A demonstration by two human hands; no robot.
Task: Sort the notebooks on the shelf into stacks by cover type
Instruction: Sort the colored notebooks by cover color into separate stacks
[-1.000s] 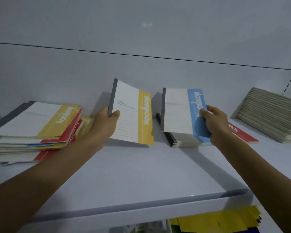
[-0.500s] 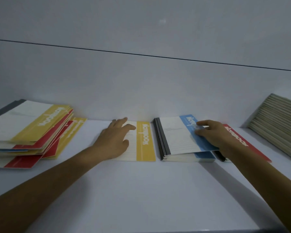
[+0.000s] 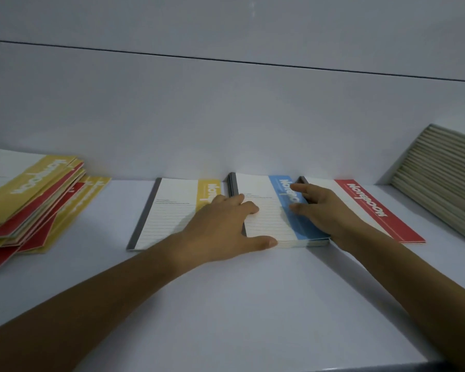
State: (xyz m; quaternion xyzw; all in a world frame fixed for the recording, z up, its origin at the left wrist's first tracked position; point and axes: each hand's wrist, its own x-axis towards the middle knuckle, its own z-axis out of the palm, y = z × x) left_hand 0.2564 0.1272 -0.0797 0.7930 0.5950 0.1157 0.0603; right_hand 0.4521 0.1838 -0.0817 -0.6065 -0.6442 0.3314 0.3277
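Blue marked the cover band of the top notebook on the blue-banded stack [image 3: 266, 218], which lay flat near the back of the shelf [image 3: 226, 304], roughly at its middle. It held several notebooks, dark spines to the left, too thin at the edge to count. Two hands were on it. The left hand [image 3: 226, 226] rested relaxed over its left side, fingers lying on the lined white cover and the thumb stretched along the front edge. The right hand [image 3: 325, 210] sat over its right side, fingers bent, their tips touching the blue band; whether it pinched the cover I could not tell.

Just beside the stack on the left lay one yellow-banded notebook [image 3: 172, 208], flat and alone. On the right, touching or nearly so, lay one red-banded notebook [image 3: 373, 208], partly under the right wrist; whether more lay beneath it was unclear.

Well apart at the left edge sat one mixed pile [image 3: 32, 194] of yellow and red covers, skewed and fanned out. At the far right, one grey-green stack [image 3: 440, 189] leaned tilted.
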